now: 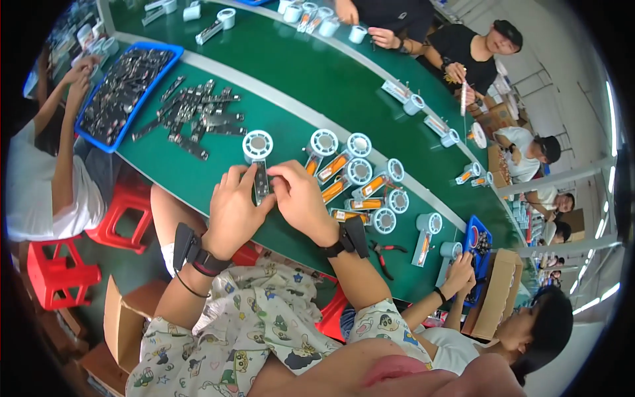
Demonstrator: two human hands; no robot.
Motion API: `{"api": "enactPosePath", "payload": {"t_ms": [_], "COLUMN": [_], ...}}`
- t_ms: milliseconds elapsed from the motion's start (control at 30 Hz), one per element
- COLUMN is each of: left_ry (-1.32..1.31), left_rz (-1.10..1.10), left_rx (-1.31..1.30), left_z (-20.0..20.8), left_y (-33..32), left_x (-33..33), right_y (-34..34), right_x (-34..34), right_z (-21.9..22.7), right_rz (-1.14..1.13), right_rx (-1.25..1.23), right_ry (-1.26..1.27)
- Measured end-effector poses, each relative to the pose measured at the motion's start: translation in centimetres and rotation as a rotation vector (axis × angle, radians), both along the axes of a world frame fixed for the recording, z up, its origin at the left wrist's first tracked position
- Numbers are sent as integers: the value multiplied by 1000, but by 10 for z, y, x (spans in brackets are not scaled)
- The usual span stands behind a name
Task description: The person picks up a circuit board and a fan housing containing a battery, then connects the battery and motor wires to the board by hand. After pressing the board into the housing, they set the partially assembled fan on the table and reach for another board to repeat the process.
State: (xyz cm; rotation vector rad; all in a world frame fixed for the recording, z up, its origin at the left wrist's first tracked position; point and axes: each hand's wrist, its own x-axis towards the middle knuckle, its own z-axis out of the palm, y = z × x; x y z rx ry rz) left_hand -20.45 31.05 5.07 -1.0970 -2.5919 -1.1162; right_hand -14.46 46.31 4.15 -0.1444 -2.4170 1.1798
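A pale blue-white handheld-fan housing [257,144] lies on the green worktable in front of me, its round ringed head pointing away. A dark circuit board [261,180] sits in its slim handle. My left hand [233,206] is closed around the handle's left side, the thumb near its lower end. From the right, my right hand [303,202] pinches at the handle's edge beside the board; its fingertips partly hide the contact. Just right of my hands is a cluster of similar fan housings [358,171] with orange batteries in their handles.
Loose circuit boards [198,112] lie heaped at far left, beside a blue tray [173,50] full of them. Red-handled pliers [385,257] rest near the table edge. A co-worker's hands [456,274] work at right, near another blue tray. Red stools [122,218] stand left.
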Motion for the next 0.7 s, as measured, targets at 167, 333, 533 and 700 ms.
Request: {"api": "enactPosePath", "payload": {"t_ms": [167, 333, 533, 700], "left_ry": [-142, 10, 84, 137], "left_rz": [9, -192, -293, -225], "left_rx": [-77, -62, -10, -88], "left_z": [14, -2, 8, -28], "left_y": [15, 72, 209, 270], "left_x": [-33, -118, -176, -217], "right_y": [11, 18, 42, 46], "right_x": [3, 0, -3, -10], "right_z": [17, 10, 11, 21], "right_rz": [-97, -128, -294, -454], "right_rx": [3, 66, 409, 621], "right_ry": [245, 329, 204, 43]}}
